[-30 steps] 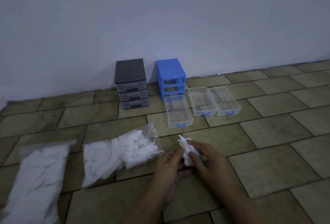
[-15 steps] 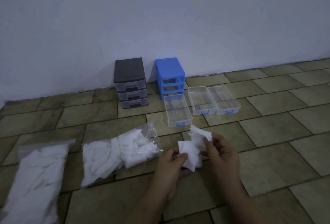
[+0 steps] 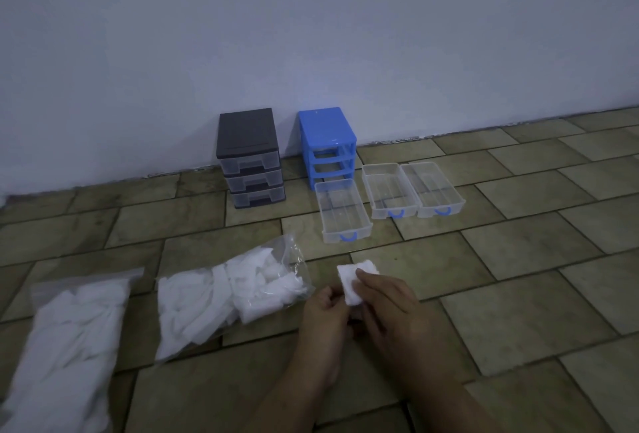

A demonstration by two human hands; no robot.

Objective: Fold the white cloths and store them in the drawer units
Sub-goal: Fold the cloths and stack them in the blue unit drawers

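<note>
A plain pale wall (image 3: 311, 35) meets a floor of brownish rectangular tiles (image 3: 518, 311) with dark grout; the light is dim, seemingly bluish.

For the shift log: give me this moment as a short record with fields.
cloth in hand: small white cloth, folded flat, held by left hand and right hand
cloth supply: two clear bags on the floor
blue unit: all slots empty
clear drawers: three on the tiles, empty
dark unit: drawers in
</note>
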